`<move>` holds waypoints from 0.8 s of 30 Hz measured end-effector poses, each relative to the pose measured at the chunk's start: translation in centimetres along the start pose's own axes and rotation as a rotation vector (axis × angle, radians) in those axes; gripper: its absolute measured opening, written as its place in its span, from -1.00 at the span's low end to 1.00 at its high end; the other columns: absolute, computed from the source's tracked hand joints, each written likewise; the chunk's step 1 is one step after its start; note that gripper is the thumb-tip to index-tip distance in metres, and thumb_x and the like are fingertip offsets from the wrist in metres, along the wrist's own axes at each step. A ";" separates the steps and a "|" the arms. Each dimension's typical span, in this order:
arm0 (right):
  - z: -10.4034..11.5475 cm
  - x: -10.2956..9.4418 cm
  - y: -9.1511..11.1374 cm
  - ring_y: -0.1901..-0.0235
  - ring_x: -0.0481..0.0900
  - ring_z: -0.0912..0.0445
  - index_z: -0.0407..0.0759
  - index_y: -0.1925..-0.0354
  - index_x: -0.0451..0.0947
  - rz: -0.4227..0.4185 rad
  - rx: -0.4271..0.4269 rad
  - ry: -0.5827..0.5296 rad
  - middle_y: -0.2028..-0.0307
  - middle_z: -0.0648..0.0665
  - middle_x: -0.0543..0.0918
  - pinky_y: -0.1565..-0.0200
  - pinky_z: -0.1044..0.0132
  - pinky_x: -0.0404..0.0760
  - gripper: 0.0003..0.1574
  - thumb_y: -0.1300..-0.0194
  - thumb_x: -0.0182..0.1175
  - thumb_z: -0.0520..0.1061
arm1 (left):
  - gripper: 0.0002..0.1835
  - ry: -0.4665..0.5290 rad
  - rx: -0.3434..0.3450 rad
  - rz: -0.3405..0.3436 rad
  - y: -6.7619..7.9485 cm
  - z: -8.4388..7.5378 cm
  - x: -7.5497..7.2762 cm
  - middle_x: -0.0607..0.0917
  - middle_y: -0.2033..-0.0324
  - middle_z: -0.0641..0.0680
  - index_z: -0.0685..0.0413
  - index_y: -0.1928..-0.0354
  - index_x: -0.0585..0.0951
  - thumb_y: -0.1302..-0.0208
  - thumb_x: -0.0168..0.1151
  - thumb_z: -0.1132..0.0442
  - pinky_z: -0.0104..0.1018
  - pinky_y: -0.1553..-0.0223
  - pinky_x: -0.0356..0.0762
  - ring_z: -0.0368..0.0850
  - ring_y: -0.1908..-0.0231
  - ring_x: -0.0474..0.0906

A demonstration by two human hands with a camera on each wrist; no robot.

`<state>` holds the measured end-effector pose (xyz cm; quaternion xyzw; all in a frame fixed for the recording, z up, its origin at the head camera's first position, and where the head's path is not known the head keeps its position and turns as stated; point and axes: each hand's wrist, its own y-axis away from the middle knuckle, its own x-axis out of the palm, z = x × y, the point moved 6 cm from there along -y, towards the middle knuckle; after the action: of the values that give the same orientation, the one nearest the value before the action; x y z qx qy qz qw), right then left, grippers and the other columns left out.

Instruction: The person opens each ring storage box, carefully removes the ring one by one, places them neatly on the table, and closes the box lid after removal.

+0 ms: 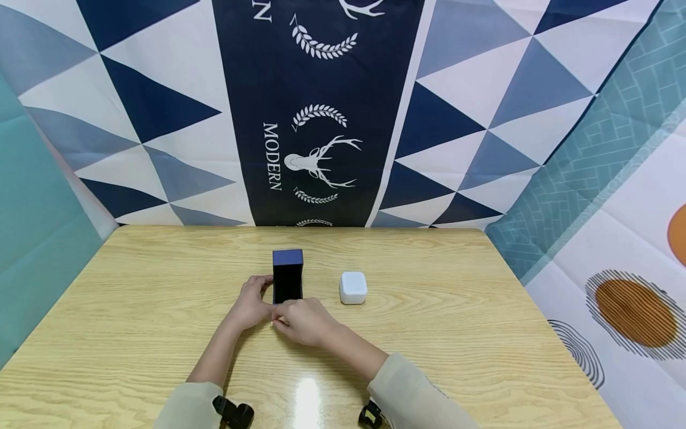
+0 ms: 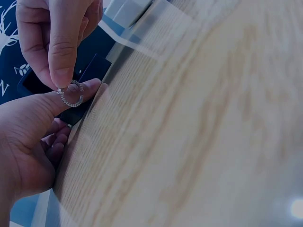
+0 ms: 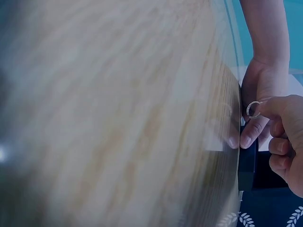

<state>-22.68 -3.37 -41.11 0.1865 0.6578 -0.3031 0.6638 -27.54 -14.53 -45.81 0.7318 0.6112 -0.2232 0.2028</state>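
Observation:
A small dark blue jewelry box [image 1: 287,257] stands with its lid up and its black inside showing. My left hand [image 1: 250,304] holds the box at its left side, the thumb lying along the near edge and the fingers around the side. Just in front of the box, my right hand [image 1: 306,320] pinches a silver ring [image 2: 72,105] between thumb and forefinger. Small sparkling stones line the ring, and its band has a gap. In the right wrist view, the ring [image 3: 248,110] hangs by the left thumb, near the box's front edge.
A white rounded cube [image 1: 353,288] sits on the wooden table [image 1: 429,333] to the right of the box. Behind the table's far edge hangs a patterned cloth [image 1: 316,196]. Light glares off the tabletop near the front.

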 end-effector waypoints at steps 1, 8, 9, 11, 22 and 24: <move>0.0 0.0 0.0 0.44 0.55 0.37 0.12 0.24 0.66 0.003 -0.001 0.003 0.32 0.19 0.69 0.54 0.60 0.36 -0.81 -0.34 0.10 0.00 | -0.20 -0.010 0.006 -0.002 0.0 0.0 0.0 0.31 -0.20 0.33 0.39 -0.28 0.26 -0.01 0.40 0.27 0.07 -0.20 0.32 0.25 -0.22 0.19; 0.3 0.3 -0.2 0.45 0.54 0.39 0.13 0.24 0.66 0.014 -0.010 0.035 0.29 0.22 0.70 0.54 0.60 0.38 -0.80 -0.35 0.09 0.02 | -0.21 -0.025 0.005 -0.011 0.1 -0.1 0.0 0.32 -0.19 0.34 0.40 -0.27 0.28 -0.01 0.39 0.28 0.07 -0.21 0.30 0.25 -0.20 0.22; 0.4 0.3 -0.3 0.46 0.53 0.39 0.13 0.24 0.66 0.015 -0.012 0.039 0.29 0.22 0.70 0.55 0.60 0.37 -0.81 -0.34 0.09 0.01 | -0.22 -0.025 0.005 -0.011 0.1 -0.1 0.0 0.32 -0.19 0.34 0.40 -0.27 0.27 -0.01 0.39 0.28 0.07 -0.21 0.30 0.24 -0.20 0.22; 0.4 0.3 -0.3 0.48 0.52 0.39 0.13 0.25 0.67 0.015 -0.017 0.045 0.30 0.23 0.70 0.56 0.61 0.34 -0.81 -0.34 0.10 0.01 | -0.22 -0.030 0.006 -0.014 0.0 0.0 0.0 0.32 -0.18 0.34 0.40 -0.27 0.28 -0.01 0.39 0.29 0.07 -0.21 0.30 0.24 -0.20 0.22; 0.7 0.6 -0.4 0.49 0.53 0.39 0.15 0.32 0.67 0.033 -0.021 0.048 0.39 0.24 0.67 0.55 0.57 0.39 -0.82 -0.32 0.12 0.01 | -0.22 -0.036 0.010 -0.029 0.0 -0.1 -0.1 0.34 -0.17 0.33 0.39 -0.26 0.30 -0.01 0.41 0.24 0.06 -0.20 0.31 0.23 -0.18 0.24; 0.8 0.6 -0.4 0.49 0.53 0.39 0.15 0.34 0.67 0.036 -0.026 0.052 0.41 0.24 0.67 0.54 0.56 0.40 -0.82 -0.31 0.13 0.02 | -0.22 -0.030 0.012 -0.027 0.0 -0.1 -0.1 0.34 -0.17 0.33 0.39 -0.25 0.30 -0.01 0.41 0.22 0.06 -0.21 0.31 0.23 -0.19 0.24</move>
<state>-22.38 -4.32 -41.59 0.1975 0.6752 -0.2775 0.6543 -27.58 -14.55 -45.64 0.7211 0.6166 -0.2407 0.2045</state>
